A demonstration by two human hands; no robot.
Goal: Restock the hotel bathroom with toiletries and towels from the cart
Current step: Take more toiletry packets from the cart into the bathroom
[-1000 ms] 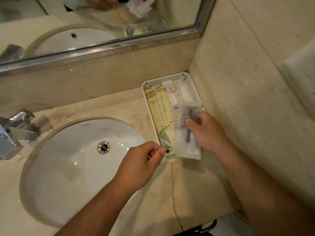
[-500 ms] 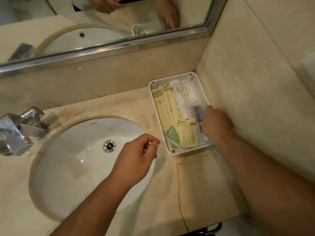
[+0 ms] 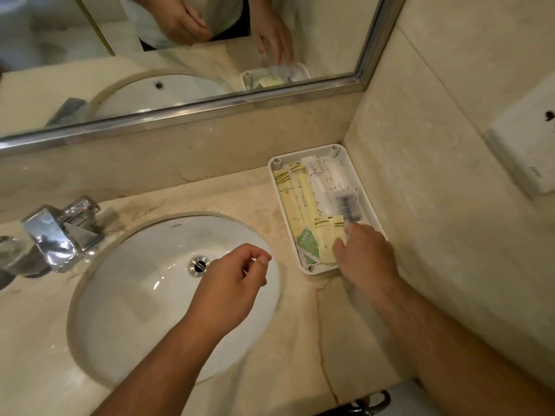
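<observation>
Right now the right hand (image 3: 368, 256) rests over the near right corner of the white tray (image 3: 371, 202), its fingers (image 3: 339, 246) spread loosely and pressing down on the packets beneath them; they close around nothing that can be seen. Just beyond those fingers lies a clear sachet (image 3: 345, 204) with a dark item inside, blurred. To their left sit the long yellow packets (image 3: 297, 199) and a small green packet (image 3: 307, 246), with white packets (image 3: 326, 175) farther off toward the tray's back rim. The tray stands on the marble worktop (image 3: 294, 340), tucked into the corner by the wall.

The left hand (image 3: 231, 286) hovers above the white basin (image 3: 126, 310), apart from the tray, its fingers (image 3: 261, 259) curled with thumb and forefinger pinched together; whether anything lies between them cannot be told. Beyond its fingertips is the drain (image 3: 198, 266), and far to their left the chrome tap (image 3: 60, 232). A mirror (image 3: 210, 109) hangs above.
</observation>
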